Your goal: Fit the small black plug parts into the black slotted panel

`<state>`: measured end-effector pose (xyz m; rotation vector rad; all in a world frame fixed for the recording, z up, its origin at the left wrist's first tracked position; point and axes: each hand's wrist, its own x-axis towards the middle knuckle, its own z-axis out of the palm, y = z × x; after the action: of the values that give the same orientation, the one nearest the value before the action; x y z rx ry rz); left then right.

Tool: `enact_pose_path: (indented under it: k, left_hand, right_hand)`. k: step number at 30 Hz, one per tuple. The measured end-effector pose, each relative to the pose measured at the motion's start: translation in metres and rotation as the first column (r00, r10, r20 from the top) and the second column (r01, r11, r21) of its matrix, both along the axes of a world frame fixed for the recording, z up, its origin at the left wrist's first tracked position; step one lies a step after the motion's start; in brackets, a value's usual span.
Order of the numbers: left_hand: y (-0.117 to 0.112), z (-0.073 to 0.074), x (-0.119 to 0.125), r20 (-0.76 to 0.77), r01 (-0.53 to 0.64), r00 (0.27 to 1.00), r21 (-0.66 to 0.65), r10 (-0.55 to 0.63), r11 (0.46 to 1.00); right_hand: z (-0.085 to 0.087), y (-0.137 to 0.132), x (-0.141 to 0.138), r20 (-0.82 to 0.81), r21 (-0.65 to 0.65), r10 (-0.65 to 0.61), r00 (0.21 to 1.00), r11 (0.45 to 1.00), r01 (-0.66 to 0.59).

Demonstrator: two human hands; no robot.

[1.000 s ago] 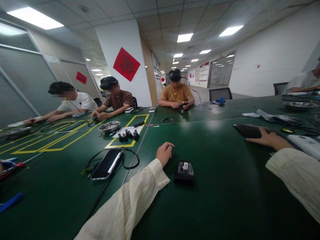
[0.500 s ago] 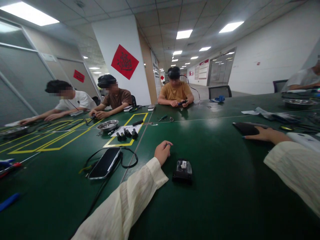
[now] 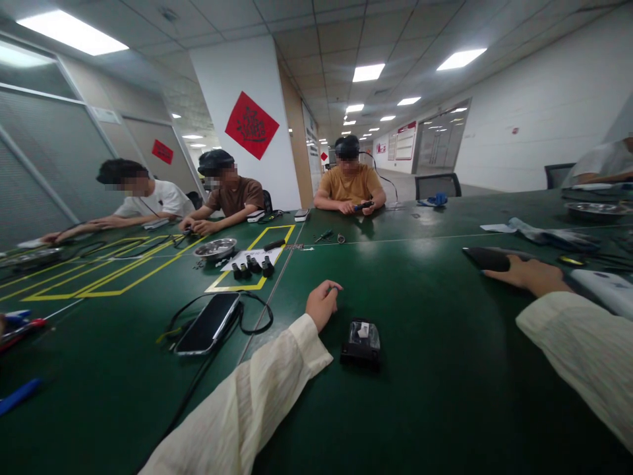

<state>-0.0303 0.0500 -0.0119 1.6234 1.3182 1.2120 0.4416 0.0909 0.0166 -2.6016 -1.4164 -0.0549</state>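
Box (image 3: 362,342), one, beside left hand (image 3: 322,305); phone (image 3: 208,323), seemingly one, further left.

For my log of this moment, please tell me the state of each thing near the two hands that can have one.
left hand: curled, resting on the table; contents cannot be told.
right hand: open, fingers laid flat on the black object.
black object: lying flat, partly covered.
small black box: lying flat, clear top up, untouched.
phone: face up, screen dark.
metal bowl: upright.
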Motion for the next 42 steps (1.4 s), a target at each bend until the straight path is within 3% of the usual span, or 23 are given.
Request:
enact_pose_path:
  k: [4,12,17,21,24,28,32,37,42]
  left_hand:
    - [-0.004,0.006,0.001,0.001,-0.018,1.000,0.013,0.018,1.000]
    - [-0.001,0.002,0.001,0.032,-0.017,0.999,0.030,0.016,0.999]
    - [-0.003,0.004,0.002,0.030,-0.022,0.999,0.017,0.022,1.000]
    - [-0.005,0.007,0.003,0.043,-0.020,0.999,0.022,0.019,1.000]
    - [-0.004,0.006,0.002,0.045,-0.016,0.999,0.020,0.015,1.000]
    - [-0.003,0.005,0.001,0.025,-0.019,1.000,0.031,0.019,0.999]
    - [-0.004,0.005,0.001,0.025,-0.017,1.000,0.035,0.016,0.999]
    - [-0.007,0.007,0.002,0.014,-0.025,1.000,0.032,0.024,0.999]
    - [-0.004,0.005,0.002,0.007,-0.022,1.000,0.040,0.022,0.999]
  right_hand:
    - [0.007,-0.005,-0.005,-0.050,-0.119,0.024,0.998,0.992,-0.030]
    - [0.009,-0.004,-0.011,-0.049,-0.065,0.006,0.999,0.998,-0.009]
    - [0.031,-0.005,-0.025,-0.007,-0.046,0.108,0.994,0.993,-0.108]
    - [0.054,-0.006,-0.053,0.025,-0.014,0.200,0.980,0.980,-0.199]
    - [0.062,-0.017,-0.092,0.064,0.072,0.327,0.943,0.941,-0.332]
    - [0.055,-0.045,-0.153,0.040,0.108,0.442,0.896,0.890,-0.444]
    - [0.039,-0.072,-0.200,-0.011,0.051,0.575,0.818,0.818,-0.573]
    - [0.023,-0.087,-0.226,-0.067,0.002,0.646,0.761,0.762,-0.647]
    - [0.018,-0.091,-0.242,-0.049,-0.067,0.648,0.760,0.757,-0.650]
